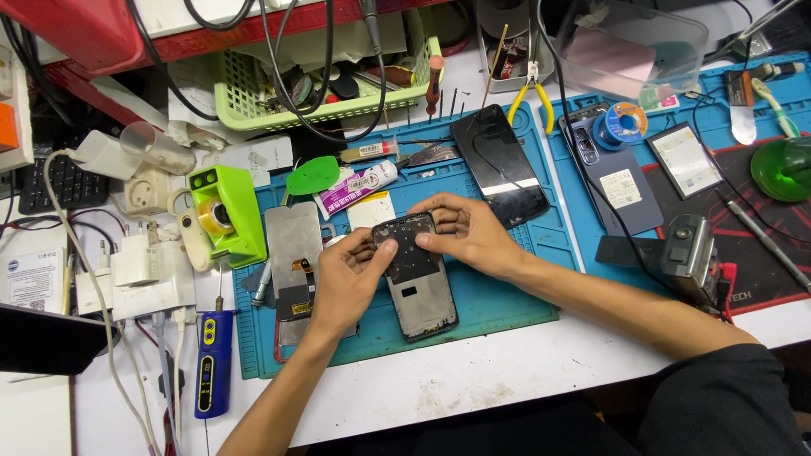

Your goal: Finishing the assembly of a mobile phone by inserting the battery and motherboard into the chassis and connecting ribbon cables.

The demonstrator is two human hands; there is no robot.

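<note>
Gripping an opened phone frame (416, 279) from both sides, flat on the blue work mat (498, 308) near its front edge. Left hand (348, 283) curled against the frame's left edge, thumb and fingertips pinching the upper part. Right hand (469, 232) laid over the top end, fingers (435, 242) close together and pressing down on the dark upper section. Just left of the frame, touching the mat: a detached display panel (293, 253) with a flex cable. Beyond the hands, a dark phone (498, 165) lying screen up, yellow-handled pliers (532, 97) behind it. Off to the left, a green tape dispenser (226, 215); near the desk's front edge, a blue electric screwdriver (214, 363).
</note>
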